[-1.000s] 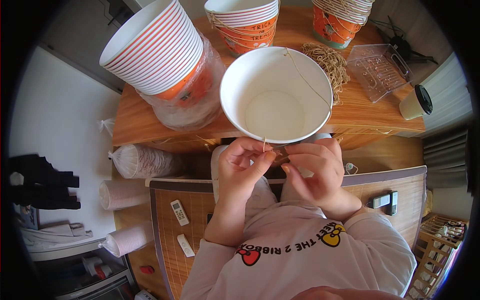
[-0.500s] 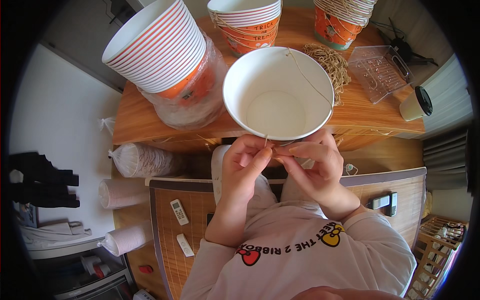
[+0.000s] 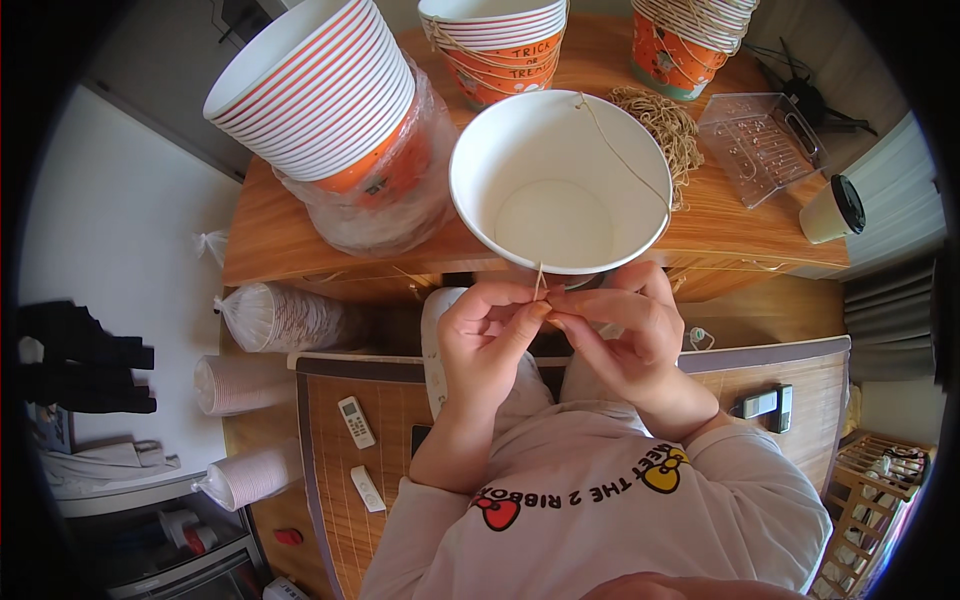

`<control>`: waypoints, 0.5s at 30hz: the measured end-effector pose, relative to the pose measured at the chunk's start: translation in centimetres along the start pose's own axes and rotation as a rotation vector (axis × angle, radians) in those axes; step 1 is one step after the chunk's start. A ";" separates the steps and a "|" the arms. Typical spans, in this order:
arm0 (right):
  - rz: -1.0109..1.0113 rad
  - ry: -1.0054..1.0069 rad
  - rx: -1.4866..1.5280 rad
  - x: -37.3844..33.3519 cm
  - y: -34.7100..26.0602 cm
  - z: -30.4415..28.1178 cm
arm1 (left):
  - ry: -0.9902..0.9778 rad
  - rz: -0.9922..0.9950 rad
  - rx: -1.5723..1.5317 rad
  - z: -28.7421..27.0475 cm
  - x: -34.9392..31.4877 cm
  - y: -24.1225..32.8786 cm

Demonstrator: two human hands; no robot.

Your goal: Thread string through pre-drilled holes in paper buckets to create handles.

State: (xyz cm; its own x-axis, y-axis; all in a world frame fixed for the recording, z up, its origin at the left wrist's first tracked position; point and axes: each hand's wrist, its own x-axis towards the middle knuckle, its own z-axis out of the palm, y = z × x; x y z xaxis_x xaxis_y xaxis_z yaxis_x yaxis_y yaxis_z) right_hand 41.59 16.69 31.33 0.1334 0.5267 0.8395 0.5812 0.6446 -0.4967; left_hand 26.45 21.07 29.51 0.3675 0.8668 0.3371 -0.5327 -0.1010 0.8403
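Note:
A large white-lined paper bucket [image 3: 480, 190] stands at the table's near edge, its mouth turned up toward me. A thin tan string [image 3: 612, 150] is fixed at the far side of its rim and runs down the inside to the right side. At the near rim a short length of string hangs out toward my fingers. My left hand [image 3: 488, 325] pinches this string between thumb and forefinger. Fingertips of my right hand [image 3: 632, 325] are pinched together on it too, touching the left ones. Whether there is a knot between them is hidden.
A tall stack of orange-and-white buckets [image 3: 320, 110], partly in plastic, leans at the left. More bucket stacks [image 3: 500, 60] stand behind. Right of the bucket lie a heap of string [image 3: 660, 130], a clear plastic box [image 3: 755, 145] and a lidded cup [image 3: 830, 210].
The string at the near rim now shows as a longer, tauter loop above my fingertips. My hands have shifted only slightly and keep their pinch; the view has moved a little.

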 end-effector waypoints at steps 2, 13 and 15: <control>-0.048 0.002 -0.051 0.0 -0.1 0.1 | 0.015 0.038 0.075 0.2 -0.1 0.2; -0.222 0.016 -0.219 1.3 -0.5 0.5 | 0.077 0.440 0.631 -0.5 0.6 0.4; -0.224 0.030 -0.218 1.5 -0.5 0.7 | 0.089 0.513 0.748 -0.2 0.8 0.6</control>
State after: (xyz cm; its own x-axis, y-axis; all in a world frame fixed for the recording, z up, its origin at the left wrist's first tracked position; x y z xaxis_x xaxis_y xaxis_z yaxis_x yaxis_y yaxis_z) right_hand 40.94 17.58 32.70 0.0049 0.3663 0.9305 0.7566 0.6071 -0.2429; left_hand 26.23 21.84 30.22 0.1454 0.6596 0.7375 0.0299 -0.7480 0.6631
